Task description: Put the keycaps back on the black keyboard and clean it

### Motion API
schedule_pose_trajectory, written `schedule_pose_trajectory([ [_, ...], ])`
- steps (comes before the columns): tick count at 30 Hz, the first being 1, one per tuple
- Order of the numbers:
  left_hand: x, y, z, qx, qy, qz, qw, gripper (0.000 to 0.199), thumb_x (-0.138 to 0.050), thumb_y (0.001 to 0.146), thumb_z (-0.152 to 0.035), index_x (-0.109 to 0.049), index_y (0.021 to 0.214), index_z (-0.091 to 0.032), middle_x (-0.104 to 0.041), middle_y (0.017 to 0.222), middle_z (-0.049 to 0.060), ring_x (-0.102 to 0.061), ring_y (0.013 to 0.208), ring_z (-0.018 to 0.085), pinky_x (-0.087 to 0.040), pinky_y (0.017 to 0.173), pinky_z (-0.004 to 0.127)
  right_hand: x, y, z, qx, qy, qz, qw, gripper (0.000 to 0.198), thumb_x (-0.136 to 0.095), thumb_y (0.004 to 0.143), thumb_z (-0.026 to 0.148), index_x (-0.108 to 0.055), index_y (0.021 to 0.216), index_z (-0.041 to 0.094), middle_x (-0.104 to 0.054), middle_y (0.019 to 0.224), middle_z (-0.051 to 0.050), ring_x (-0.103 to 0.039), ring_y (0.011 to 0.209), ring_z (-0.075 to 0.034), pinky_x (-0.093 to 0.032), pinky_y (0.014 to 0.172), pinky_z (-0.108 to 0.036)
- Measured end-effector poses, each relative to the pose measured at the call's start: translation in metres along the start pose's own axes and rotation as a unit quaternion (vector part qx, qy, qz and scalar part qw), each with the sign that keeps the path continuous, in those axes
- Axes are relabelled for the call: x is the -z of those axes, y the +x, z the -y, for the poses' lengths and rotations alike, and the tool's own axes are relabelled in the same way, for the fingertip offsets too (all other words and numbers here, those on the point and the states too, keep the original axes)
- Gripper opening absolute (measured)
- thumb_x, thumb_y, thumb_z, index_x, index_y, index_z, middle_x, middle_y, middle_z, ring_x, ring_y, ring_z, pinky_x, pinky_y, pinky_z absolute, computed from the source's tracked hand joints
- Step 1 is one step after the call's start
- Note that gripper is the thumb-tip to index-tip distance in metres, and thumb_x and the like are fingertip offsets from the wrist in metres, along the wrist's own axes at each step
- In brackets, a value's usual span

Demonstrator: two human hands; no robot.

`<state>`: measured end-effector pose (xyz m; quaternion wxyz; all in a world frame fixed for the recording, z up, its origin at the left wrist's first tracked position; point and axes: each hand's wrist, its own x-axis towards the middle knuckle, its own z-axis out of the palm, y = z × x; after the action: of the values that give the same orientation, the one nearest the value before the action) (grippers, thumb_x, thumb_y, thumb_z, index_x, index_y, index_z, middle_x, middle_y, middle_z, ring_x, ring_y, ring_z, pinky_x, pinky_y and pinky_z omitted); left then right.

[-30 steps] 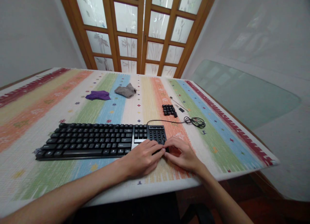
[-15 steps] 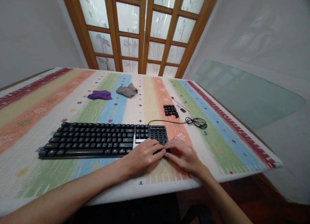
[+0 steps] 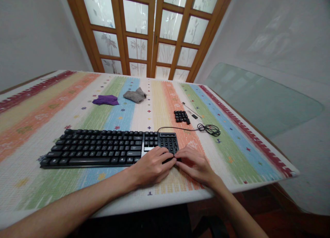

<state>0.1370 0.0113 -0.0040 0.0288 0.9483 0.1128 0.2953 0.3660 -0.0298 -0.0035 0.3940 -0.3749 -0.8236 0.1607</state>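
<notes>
A black keyboard (image 3: 98,147) lies flat along the table's near side. At its right end, the number pad (image 3: 168,142) shows bare switch spots without caps. My left hand (image 3: 154,165) rests over the pad's lower left part, its fingers bent and closed together at the pad's near right corner. From the right, my right hand (image 3: 194,164) meets it there, thumb and fingertips pinched. Whatever sits between the fingertips is hidden or too small to name. Beyond the pad, several loose black keycaps (image 3: 181,117) stand grouped in rows.
A coiled black cable (image 3: 208,129) lies right of the pad. Behind it are a thin rod (image 3: 194,111) and a small black piece (image 3: 194,116). A purple cloth (image 3: 105,100) and a grey cloth (image 3: 134,95) lie farther back on the striped tablecloth (image 3: 121,118).
</notes>
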Motion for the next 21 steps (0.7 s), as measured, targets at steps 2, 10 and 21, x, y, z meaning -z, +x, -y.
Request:
schedule_pose_trajectory([
  [2, 0.0016, -0.0016, 0.002, -0.009, 0.001, -0.011, 1.0, 0.023, -0.051, 0.095, -0.012, -0.065, 0.114, -0.01, -0.068, 0.103, 0.013, -0.06, 0.101, 0.025, -0.054, 0.084, 0.04, 0.0008, -0.0008, -0.0006, -0.012, -0.002, -0.004, 1.0, 0.012, -0.068, 0.096, 0.026, -0.07, 0.107, 0.022, -0.072, 0.091, -0.007, -0.066, 0.085, -0.023, -0.055, 0.074, -0.038],
  [10, 0.0033, -0.0066, 0.0037, -0.021, -0.002, -0.041, 0.999, 0.02, -0.052, 0.093, -0.012, -0.067, 0.106, -0.01, -0.068, 0.094, 0.012, -0.059, 0.09, 0.024, -0.053, 0.077, 0.038, 0.0002, -0.0019, -0.001, -0.001, 0.021, -0.024, 0.999, 0.008, -0.068, 0.096, 0.023, -0.073, 0.102, 0.023, -0.075, 0.094, -0.007, -0.069, 0.088, -0.023, -0.057, 0.079, -0.04],
  [21, 0.0018, -0.0072, 0.0019, -0.007, -0.011, -0.029, 1.0, 0.019, -0.049, 0.094, -0.012, -0.067, 0.1, -0.01, -0.067, 0.092, 0.011, -0.058, 0.087, 0.024, -0.052, 0.077, 0.038, -0.0041, 0.0014, 0.0013, 0.02, 0.0, -0.015, 1.0, 0.008, -0.07, 0.096, 0.023, -0.075, 0.102, 0.023, -0.076, 0.092, -0.006, -0.069, 0.085, -0.022, -0.056, 0.077, -0.04],
])
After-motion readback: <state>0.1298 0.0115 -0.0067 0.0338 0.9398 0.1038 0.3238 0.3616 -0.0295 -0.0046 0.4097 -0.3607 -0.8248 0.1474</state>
